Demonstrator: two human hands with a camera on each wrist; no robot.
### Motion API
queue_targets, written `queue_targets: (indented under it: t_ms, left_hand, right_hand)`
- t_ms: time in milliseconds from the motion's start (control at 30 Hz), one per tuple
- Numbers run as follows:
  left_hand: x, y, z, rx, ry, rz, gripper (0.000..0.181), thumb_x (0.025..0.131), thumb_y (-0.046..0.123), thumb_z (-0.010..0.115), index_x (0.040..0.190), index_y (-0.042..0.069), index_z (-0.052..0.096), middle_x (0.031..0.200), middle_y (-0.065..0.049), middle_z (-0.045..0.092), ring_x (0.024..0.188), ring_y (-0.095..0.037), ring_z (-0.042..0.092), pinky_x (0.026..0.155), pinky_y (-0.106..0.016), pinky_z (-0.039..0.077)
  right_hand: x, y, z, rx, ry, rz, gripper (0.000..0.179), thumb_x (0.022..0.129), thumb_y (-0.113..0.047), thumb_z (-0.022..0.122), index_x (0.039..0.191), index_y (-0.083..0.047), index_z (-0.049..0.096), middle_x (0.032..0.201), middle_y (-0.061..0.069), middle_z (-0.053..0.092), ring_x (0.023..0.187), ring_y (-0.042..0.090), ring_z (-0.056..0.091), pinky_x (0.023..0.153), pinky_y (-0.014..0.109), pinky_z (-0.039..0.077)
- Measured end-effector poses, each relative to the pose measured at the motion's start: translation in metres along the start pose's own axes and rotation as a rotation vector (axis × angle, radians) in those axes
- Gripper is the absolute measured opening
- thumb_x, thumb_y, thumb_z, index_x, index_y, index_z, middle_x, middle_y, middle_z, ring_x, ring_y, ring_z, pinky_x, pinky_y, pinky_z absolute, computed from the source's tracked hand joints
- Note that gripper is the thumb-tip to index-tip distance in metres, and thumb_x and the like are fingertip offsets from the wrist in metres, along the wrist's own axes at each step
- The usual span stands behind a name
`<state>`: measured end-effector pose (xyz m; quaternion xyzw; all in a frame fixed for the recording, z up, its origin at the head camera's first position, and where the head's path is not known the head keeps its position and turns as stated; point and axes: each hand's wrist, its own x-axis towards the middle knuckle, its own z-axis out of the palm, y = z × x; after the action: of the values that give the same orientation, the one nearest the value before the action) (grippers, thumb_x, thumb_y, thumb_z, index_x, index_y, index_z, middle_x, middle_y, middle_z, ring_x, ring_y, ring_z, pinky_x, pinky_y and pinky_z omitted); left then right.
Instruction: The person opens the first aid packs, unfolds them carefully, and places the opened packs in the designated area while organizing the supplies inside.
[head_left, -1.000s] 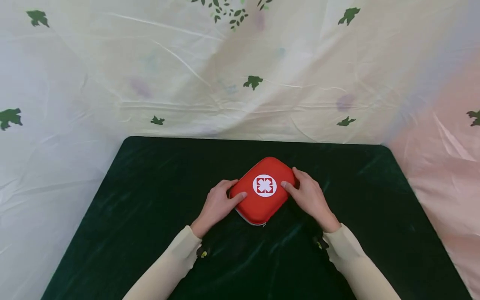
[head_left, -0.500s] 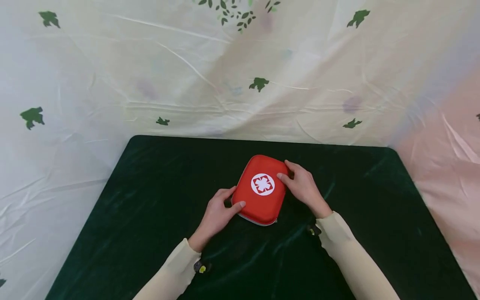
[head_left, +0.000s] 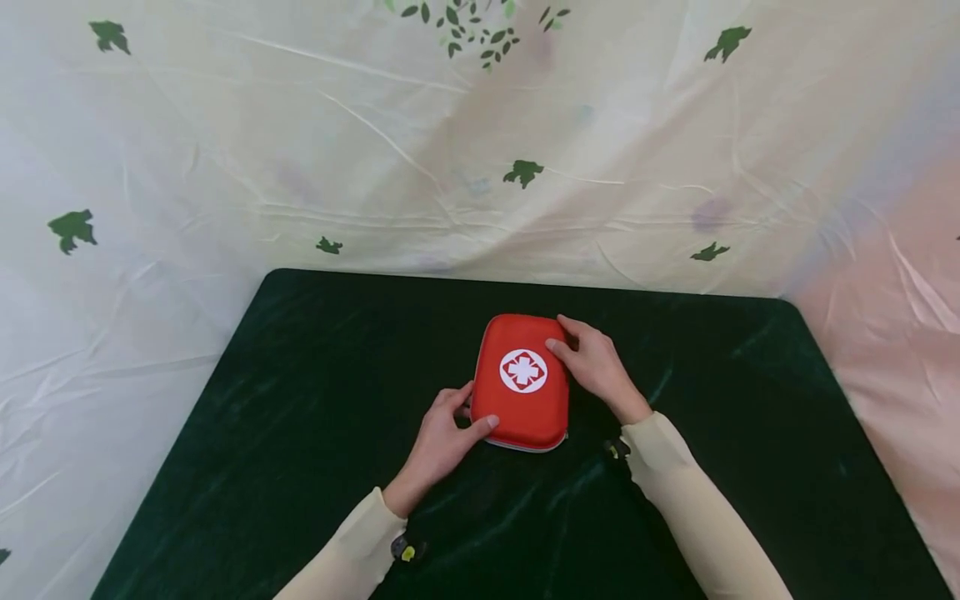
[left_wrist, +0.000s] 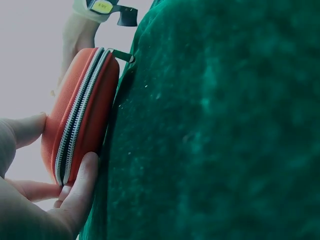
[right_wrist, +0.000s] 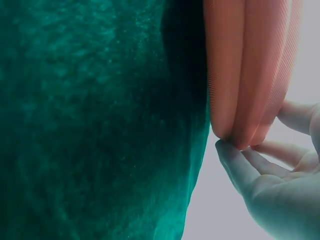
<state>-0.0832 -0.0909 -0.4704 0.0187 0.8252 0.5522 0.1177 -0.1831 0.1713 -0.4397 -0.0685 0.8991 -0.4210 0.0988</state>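
A red zippered first-aid case (head_left: 521, 412) lies on the dark green cloth, its long sides running nearly straight away from me. On its lid is a white round emblem with a cross. My left hand (head_left: 442, 433) grips the near left corner, thumb on the lid. At the far right corner my right hand (head_left: 596, 362) pinches the case, thumb also on top. The left wrist view shows the silver zipper (left_wrist: 80, 117) closed along the near side, with a zipper pull (left_wrist: 122, 56) at its far end. Fingertips meet the case's end in the right wrist view.
A green velvety cloth (head_left: 360, 350) covers the table, whose rounded far corners show. Behind it hangs a pale curtain (head_left: 405, 150) printed with green birds and leaves. Small dark devices (head_left: 405, 550) are worn at both wrists, below cream sleeves (head_left: 697, 500).
The case has turned counter-clockwise from a slant to nearly straight. My right hand has moved left and slightly away with its corner, while my left hand has come slightly nearer.
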Motion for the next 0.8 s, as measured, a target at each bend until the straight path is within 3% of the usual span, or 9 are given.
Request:
queue_targets:
  t_ms: [567,800]
  left_hand:
    - [-0.014,-0.007,0.008,-0.033,-0.044,0.017,0.082,0.091,0.039,0.079,0.158,0.008,0.042,0.125,-0.007,0.054,0.108,-0.021,0.060,0.089,-0.039,0.053]
    - [-0.014,-0.011,0.005,0.006,-0.055,-0.008,0.076,0.093,0.045,0.075,0.155,0.010,0.046,0.131,-0.007,0.055,0.112,-0.022,0.061,0.090,-0.040,0.054]
  right_hand:
    - [0.002,0.008,0.010,0.033,-0.024,-0.011,0.061,0.105,-0.021,0.063,0.158,-0.001,0.039,0.153,0.021,0.050,0.119,0.035,0.058,0.099,0.049,0.055]
    - [-0.001,0.012,0.012,0.003,-0.041,-0.032,0.063,0.106,-0.025,0.062,0.160,-0.004,0.037,0.158,0.020,0.044,0.130,0.037,0.052,0.105,0.053,0.050]
